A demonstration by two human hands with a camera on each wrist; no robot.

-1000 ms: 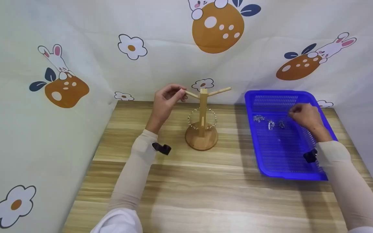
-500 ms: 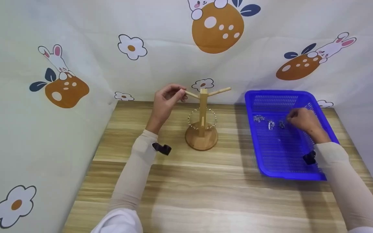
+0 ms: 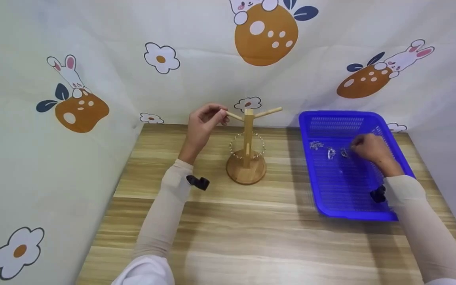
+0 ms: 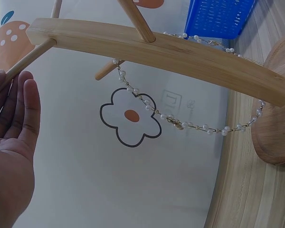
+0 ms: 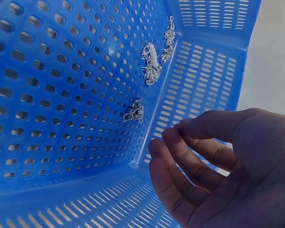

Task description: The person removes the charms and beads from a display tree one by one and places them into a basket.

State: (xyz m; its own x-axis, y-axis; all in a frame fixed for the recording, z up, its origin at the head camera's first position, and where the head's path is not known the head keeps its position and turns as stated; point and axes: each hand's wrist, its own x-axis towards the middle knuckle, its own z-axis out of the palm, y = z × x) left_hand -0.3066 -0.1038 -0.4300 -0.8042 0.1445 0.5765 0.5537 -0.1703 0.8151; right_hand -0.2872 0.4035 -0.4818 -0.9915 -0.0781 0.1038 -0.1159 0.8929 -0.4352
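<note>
My left hand (image 3: 201, 128) pinches the end of a peg (image 4: 29, 59) on the wooden stand (image 3: 247, 134) between thumb and fingers. A necklace of small pearl-like beads on a thin chain (image 4: 147, 101) hangs from a lower peg, around the post. Inside the blue basket (image 3: 312, 186), my right hand (image 3: 372, 149) hovers with fingers loosely curled; no object shows between them in the right wrist view. Nearest to it lies a small silver chain bundle (image 5: 134, 112). Two more silvery chain pieces, one with a white coiled part (image 5: 151, 59) and one narrow (image 5: 168, 40), lie farther along.
The stand's round base (image 3: 246, 174) rests on the wood-grain table (image 3: 228, 233), left of the basket. Another upper peg (image 3: 268, 112) points right. A printed cloth wall (image 3: 196, 87) rises close behind the stand and basket.
My right hand has shifted slightly left within the basket, nearer the closest chain bundle, then stays almost still. The left hand, stand and necklace have not moved.
</note>
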